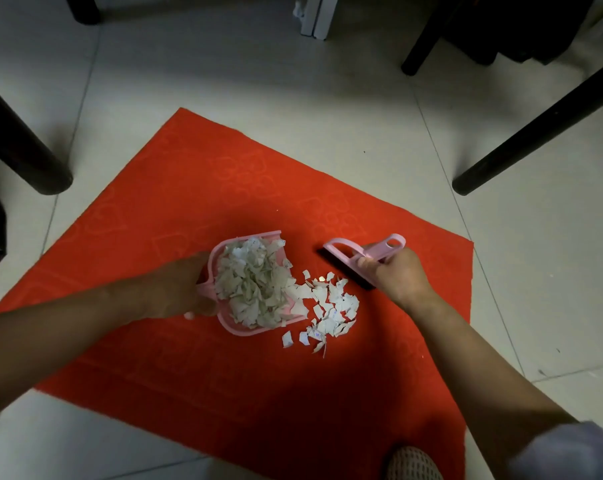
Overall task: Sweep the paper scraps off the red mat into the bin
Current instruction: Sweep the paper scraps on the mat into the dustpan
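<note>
- A pale tiled floor ringed by dark furniture legs, with the red mat spread at its centre: that is the ground I am working over.
- My left hand is wrapped around the handle of the pink dustpan, which sits on the mat heaped with paper scraps.
- My right hand is closed firmly around the handle of the pink brush, its dark bristle edge down on the mat at about 3 o'clock from the pan.
- A loose drift of scraps lies on the mat between pan mouth and brush, a few strays trailing toward 5 o'clock of the pan.
- The pan's long axis runs roughly 9 to 3 o'clock, handle at 9, open mouth facing 3 toward the brush; the brush head lies slantwise, from 10 to 4 o'clock.
- I judge the sweeping step well along: most of the paper is aboard, a last batch waits outside the lip.
- The next move, as I read it, calls for a short stroke from 3 toward 9, pan lip kept flat to the mat, then a level carry so the heap does not spill.
- No bin can be identified with certainty in this view.
</note>
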`<state>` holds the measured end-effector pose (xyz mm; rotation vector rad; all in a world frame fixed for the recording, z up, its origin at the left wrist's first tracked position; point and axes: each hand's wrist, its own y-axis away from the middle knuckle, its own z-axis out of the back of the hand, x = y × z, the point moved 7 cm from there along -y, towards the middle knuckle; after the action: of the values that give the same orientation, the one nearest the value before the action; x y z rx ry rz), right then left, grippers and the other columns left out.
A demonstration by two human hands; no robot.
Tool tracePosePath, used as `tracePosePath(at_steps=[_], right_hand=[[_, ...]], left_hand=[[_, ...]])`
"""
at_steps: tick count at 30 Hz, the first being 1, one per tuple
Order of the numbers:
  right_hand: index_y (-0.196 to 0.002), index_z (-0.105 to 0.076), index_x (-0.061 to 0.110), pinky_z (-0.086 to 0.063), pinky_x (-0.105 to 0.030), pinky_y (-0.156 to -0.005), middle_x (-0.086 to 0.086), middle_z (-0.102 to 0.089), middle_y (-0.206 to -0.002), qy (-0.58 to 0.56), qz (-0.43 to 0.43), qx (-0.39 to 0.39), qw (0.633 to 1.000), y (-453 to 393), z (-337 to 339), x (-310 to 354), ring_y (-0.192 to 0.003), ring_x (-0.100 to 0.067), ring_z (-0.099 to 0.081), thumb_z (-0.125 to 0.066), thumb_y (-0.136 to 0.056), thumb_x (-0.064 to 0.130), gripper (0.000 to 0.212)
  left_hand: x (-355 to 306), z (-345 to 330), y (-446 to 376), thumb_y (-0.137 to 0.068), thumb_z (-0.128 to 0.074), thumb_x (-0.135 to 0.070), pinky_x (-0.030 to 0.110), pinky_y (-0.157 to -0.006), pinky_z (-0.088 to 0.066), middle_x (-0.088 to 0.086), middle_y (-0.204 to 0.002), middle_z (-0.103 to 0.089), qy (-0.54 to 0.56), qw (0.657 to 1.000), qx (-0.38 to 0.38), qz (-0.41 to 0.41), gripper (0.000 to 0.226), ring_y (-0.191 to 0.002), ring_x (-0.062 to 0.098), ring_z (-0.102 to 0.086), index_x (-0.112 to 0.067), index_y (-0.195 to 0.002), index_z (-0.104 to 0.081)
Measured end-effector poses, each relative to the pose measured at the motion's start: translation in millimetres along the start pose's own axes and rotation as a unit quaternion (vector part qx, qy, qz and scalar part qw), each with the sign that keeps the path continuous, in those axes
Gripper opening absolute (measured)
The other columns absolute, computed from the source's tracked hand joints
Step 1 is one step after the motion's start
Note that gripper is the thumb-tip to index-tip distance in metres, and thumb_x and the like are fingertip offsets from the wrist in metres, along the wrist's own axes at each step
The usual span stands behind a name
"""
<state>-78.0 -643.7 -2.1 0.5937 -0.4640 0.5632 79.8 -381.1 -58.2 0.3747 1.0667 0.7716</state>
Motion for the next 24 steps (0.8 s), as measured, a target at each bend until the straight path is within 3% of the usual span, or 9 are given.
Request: tracePosePath(at_steps=[3,6,10,14,18,21,24], right_hand=[[-0.103,-0.068,0.011,-0.038,-0.028,-0.051,-0.003,-0.061,-0.073,-0.020,-0.001,-0.007,1.000,0.2,-4.3,12.3,-0.059,-0.018,-0.052,-0.063,-0.088,0.027,0.023],[-0.110,-0.065,0.008,-0.052,-0.038,-0.070,-0.012,-0.069,-0.097,0.010,-0.001,0.037,0.999,-2.4,-28.1,21.5,-0.086,-0.030,-0.065,-0.061,-0.089,0.026,0.028],[-0.106,-0.065,0.006,-0.044,-0.026,-0.052,-0.007,-0.065,-0.079,0.055,0.002,0.087,0.995,8.6,-42.7,18.3,-0.061,-0.016,-0.056,-0.061,-0.090,0.024,0.025],[-0.109,-0.067,0.017,-0.046,-0.026,-0.059,-0.002,-0.064,-0.084,0.005,0.010,0.068,0.998,16.2,-25.8,22.0,-0.071,-0.019,-0.057,-0.064,-0.087,0.025,0.023],[-0.104,-0.069,0.021,-0.054,-0.040,-0.075,-0.010,-0.071,-0.096,-0.010,0.057,0.079,0.995,17.2,-40.3,41.0,-0.087,-0.035,-0.065,-0.063,-0.088,0.017,0.018],[-0.099,-0.071,0.023,-0.053,-0.041,-0.072,-0.010,-0.072,-0.095,0.004,0.085,0.120,0.989,21.9,-58.4,48.4,-0.088,-0.036,-0.064,-0.060,-0.088,0.008,0.022],[-0.092,-0.072,0.023,-0.051,-0.040,-0.065,-0.007,-0.070,-0.084,0.045,0.090,0.157,0.982,25.4,-58.1,43.5,-0.072,-0.029,-0.060,-0.058,-0.086,0.002,0.027]], left_hand=[[5.9,2.6,7.8,-0.077,-0.076,-0.014,0.021,-0.055,-0.053,0.001,-0.109,-0.065,-0.006,1.000,0.004,-0.006,0.081,-0.065,0.018,-0.068,-0.028,-0.142,-0.029],[15.7,5.7,16.3,-0.077,-0.076,-0.014,0.020,-0.054,-0.053,0.000,-0.106,-0.067,-0.015,1.000,0.002,-0.002,0.077,-0.062,0.015,-0.068,-0.029,-0.139,-0.032],[29.2,4.4,27.2,-0.077,-0.076,-0.014,0.021,-0.055,-0.055,0.001,-0.103,-0.069,-0.010,1.000,-0.001,0.010,0.072,-0.068,0.021,-0.070,-0.030,-0.133,-0.035],[38.0,-1.4,31.1,-0.076,-0.076,-0.015,0.022,-0.056,-0.055,-0.001,-0.105,-0.067,-0.003,1.000,0.006,0.013,0.073,-0.069,0.021,-0.070,-0.029,-0.134,-0.034],[44.1,-7.9,34.0,-0.076,-0.076,-0.014,0.020,-0.055,-0.053,0.000,-0.099,-0.070,0.010,1.000,0.011,0.009,0.070,-0.065,0.017,-0.067,-0.036,-0.128,-0.033],[54.0,-9.8,35.2,-0.074,-0.078,-0.016,0.028,-0.067,-0.058,0.005,-0.104,-0.070,0.008,1.000,0.009,0.021,0.071,-0.080,0.019,-0.069,-0.030,-0.131,-0.039],[57.2,-9.9,36.2,-0.072,-0.079,-0.017,0.038,-0.079,-0.059,-0.001,-0.115,-0.066,0.026,0.999,0.011,0.017,0.077,-0.097,0.022,-0.067,-0.033,-0.135,-0.038]])
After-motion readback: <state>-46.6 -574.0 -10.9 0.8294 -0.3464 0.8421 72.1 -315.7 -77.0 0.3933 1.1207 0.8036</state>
